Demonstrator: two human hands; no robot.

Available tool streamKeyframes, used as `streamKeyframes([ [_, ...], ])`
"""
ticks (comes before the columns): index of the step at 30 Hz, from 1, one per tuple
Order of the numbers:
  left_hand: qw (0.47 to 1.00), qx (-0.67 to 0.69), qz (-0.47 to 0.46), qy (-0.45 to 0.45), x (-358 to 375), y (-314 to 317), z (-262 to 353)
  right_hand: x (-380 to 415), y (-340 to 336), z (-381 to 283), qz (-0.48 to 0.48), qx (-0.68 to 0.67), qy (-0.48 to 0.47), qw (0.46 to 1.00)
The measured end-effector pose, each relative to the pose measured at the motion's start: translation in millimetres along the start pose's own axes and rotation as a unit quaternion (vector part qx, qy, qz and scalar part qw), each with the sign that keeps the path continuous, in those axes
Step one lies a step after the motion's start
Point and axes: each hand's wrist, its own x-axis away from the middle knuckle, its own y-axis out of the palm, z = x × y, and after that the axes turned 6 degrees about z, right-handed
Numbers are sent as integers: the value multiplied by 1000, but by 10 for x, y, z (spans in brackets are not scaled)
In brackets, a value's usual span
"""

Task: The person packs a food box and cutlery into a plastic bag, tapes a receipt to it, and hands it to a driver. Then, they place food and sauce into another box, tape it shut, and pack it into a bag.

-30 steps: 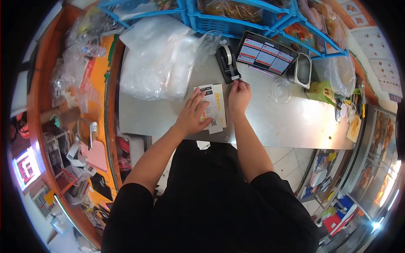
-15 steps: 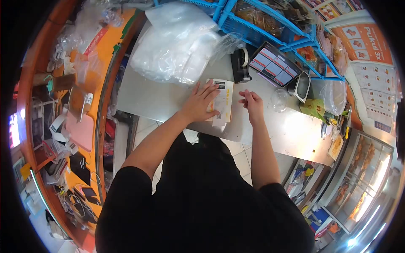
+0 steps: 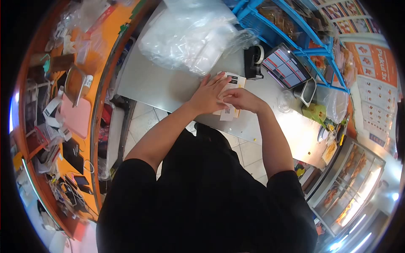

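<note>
A small white, yellow-marked package [image 3: 239, 81], perhaps a box or a folded paper bag, lies on the metal counter [image 3: 147, 88]. A paper slip with a printed code [image 3: 227, 114] sits on it and sticks out past its near edge. My left hand [image 3: 207, 96] lies flat over the package with the fingers spread. Right beside its thumb, my right hand [image 3: 244, 100] is closed in a pinch above the slip. Whatever is between those fingertips is too small to make out. Just behind the package stands a black tape dispenser [image 3: 252, 65].
Clear plastic bags [image 3: 181, 40] are heaped at the back. A tablet [image 3: 287, 66] leans by blue baskets [image 3: 263, 27]. To the right are a clear round plastic item [image 3: 286, 101], a metal container [image 3: 309, 91] and a green packet [image 3: 314, 112]. An orange shelf [image 3: 99, 59] runs along the left.
My right hand has moved left, from beside the package to over it, against my left hand. The left hand still presses on the package. The camera view has shifted slightly.
</note>
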Motion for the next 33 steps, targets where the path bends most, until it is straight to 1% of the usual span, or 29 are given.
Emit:
streamKeyframes([
  [2,1000,17,-9,-2,13,-4,-13,40,21,-8,46,13,27,999],
  [3,1000,20,-4,-8,24,-3,-17,32,10,-1,40,18,31,999],
  [5,1000,12,-13,0,26,0,-30,4,-7,36,66,45,31,996],
  [9,1000,23,2,1,37,15,-47,-149,1,198,88,59,29,994],
  [11,1000,22,7,3,39,23,-55,-237,7,238,122,119,17,985],
  [12,1000,22,7,3,36,27,-59,-267,7,233,123,119,17,985],
  [14,1000,15,4,1,39,27,-50,-298,62,178,166,227,37,959],
  [15,1000,17,2,2,39,20,-45,-297,112,127,167,225,38,959],
  [17,1000,4,-5,0,28,-5,-30,-266,195,-14,211,372,89,900],
  [18,1000,4,-7,2,20,-14,-22,-226,206,-107,213,370,90,900],
  [20,1000,-14,-21,-9,14,-27,2,-126,222,-221,263,397,204,855],
  [21,1000,-16,-24,-4,11,-40,15,-62,173,-197,267,393,205,856],
  [23,999,-25,-28,-16,4,-80,61,160,-50,-106,273,407,273,828],
  [24,999,-30,-32,-9,4,-88,87,296,-133,25,279,401,271,830],
  [26,998,-37,-43,-20,-14,-80,95,501,-150,442,338,383,232,828],
  [27,998,-49,-47,-15,-22,-75,93,506,14,610,440,360,95,817],
  [28,996,-65,-60,-18,-27,-56,103,480,234,785,532,324,-40,781],
  [29,994,-84,-71,-19,-48,-39,105,369,404,951,527,322,-162,770],
  [31,992,-109,-65,-4,-60,0,107,265,756,978,458,470,-150,740],
  [32,991,-116,-60,2,-50,-8,119,162,814,1184,506,458,-122,721],
  [33,988,-133,-82,15,-85,-39,141,84,781,1380,553,444,-93,699],
])
